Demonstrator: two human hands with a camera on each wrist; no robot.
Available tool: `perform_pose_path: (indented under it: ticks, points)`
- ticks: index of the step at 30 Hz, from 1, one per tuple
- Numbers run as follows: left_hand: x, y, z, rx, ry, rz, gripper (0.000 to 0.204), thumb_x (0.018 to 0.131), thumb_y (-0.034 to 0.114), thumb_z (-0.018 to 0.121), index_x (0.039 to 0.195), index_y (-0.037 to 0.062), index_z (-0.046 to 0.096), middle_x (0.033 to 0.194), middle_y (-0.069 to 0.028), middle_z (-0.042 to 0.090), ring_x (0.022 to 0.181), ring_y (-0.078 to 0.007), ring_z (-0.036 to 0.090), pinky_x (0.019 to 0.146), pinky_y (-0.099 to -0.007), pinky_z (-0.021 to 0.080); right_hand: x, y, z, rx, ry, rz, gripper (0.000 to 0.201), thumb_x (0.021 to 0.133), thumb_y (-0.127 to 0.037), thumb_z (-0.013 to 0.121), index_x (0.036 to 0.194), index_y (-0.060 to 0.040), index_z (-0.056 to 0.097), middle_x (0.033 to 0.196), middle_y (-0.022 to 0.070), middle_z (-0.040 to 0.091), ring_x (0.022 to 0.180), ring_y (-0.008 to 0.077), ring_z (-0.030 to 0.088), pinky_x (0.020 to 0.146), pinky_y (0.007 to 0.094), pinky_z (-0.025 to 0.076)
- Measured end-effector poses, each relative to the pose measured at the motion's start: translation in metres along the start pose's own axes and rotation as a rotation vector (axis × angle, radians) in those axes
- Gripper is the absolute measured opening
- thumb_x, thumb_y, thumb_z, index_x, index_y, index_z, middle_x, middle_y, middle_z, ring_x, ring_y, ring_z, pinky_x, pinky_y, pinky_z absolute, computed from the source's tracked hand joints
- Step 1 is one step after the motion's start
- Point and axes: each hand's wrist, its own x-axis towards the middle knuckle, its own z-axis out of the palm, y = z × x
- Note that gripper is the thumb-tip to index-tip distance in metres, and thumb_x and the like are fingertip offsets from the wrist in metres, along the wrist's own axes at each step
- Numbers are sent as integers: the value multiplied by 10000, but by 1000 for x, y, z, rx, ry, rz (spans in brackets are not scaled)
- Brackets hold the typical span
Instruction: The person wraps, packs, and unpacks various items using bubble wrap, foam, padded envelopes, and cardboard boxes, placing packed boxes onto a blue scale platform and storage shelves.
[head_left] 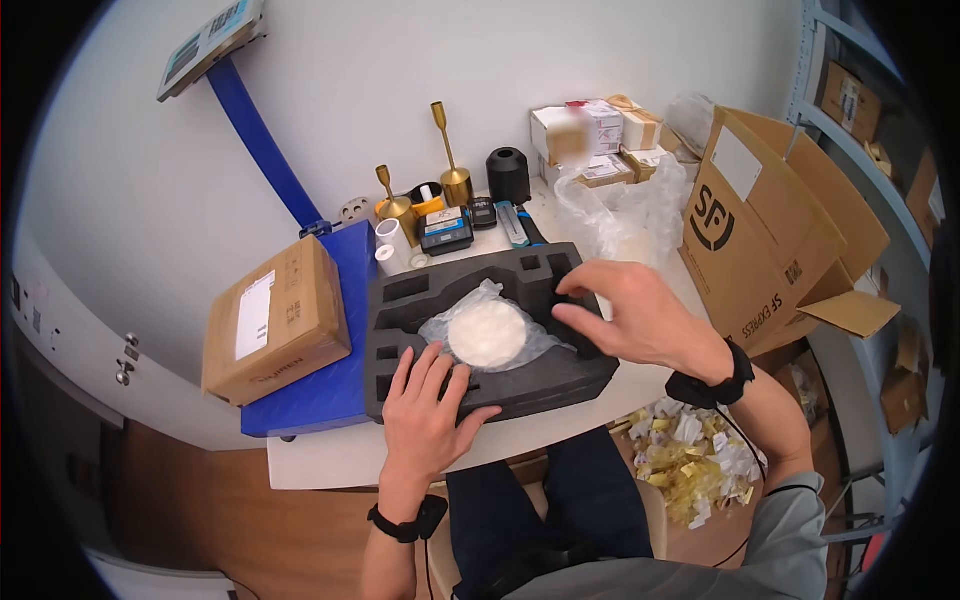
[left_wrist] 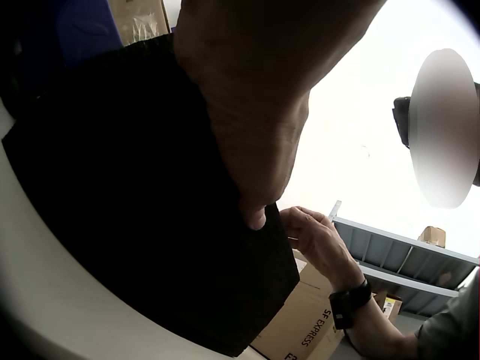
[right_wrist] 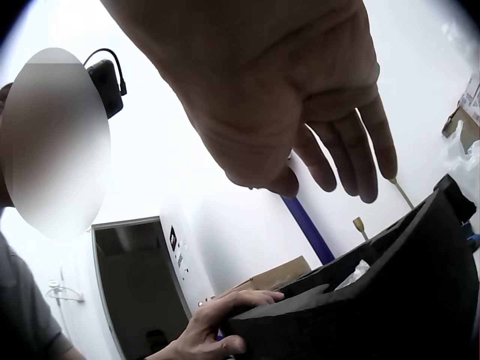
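Note:
A black foam insert (head_left: 520, 392) with cut-out hollows sits on the table, overlapping the blue platform. In its middle lies a round, whitish object (head_left: 487, 334) in clear plastic wrap (head_left: 545, 345). My left hand (head_left: 425, 415) rests on the foam's front edge, fingers extended over the top and thumb against the front side; the right wrist view shows this left hand (right_wrist: 214, 319) from the side. Above the foam's right part, my right hand (head_left: 635, 315) is raised with its thumb and fingers apart, holding nothing. In the left wrist view, dark foam (left_wrist: 142, 202) fills much of the picture.
A taped carton (head_left: 280, 320) stands on the blue scale platform (head_left: 300, 405) to the left. Behind the foam are brass candlesticks (head_left: 455, 180), a black cylinder (head_left: 508, 175) and label rolls (head_left: 392, 240). An open SF carton (head_left: 770, 230) stands at right, near crumpled plastic (head_left: 630, 210).

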Motion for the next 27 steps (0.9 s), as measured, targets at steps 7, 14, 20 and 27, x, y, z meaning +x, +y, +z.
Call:
perform_pose_path:
  ticks: [7,14,20,27]
  points:
    - [-12,8,3,2,76,-13,579,711,422,902,1087,33,695,1110,-131,683,1190,-360,650,1100,-562,468,61,1,70,-337,-694,309,649,917,-553,702,1088,73,738,1076,281,742,1022,409,731,854,442,570]
    - [-12,3,11,-28,137,-11,579,730,432,896,1089,22,700,1114,-152,683,1169,-366,661,1073,-553,496,68,27,110,68,-666,622,597,842,-390,727,1102,147,711,1095,266,738,1024,336,736,894,418,558]
    - [-11,0,9,-22,122,2,590,733,437,900,1095,14,704,1124,-168,672,1161,-366,661,1069,-538,508,63,16,104,112,-487,529,554,816,-294,700,1171,129,661,1095,296,732,1042,403,728,922,445,562]
    - [-11,6,5,-14,133,-83,601,703,436,918,1121,60,706,1255,-179,608,1130,-409,636,900,-461,568,78,-15,44,-149,-64,208,401,819,-184,667,1106,82,577,1018,351,672,979,470,676,883,499,550]
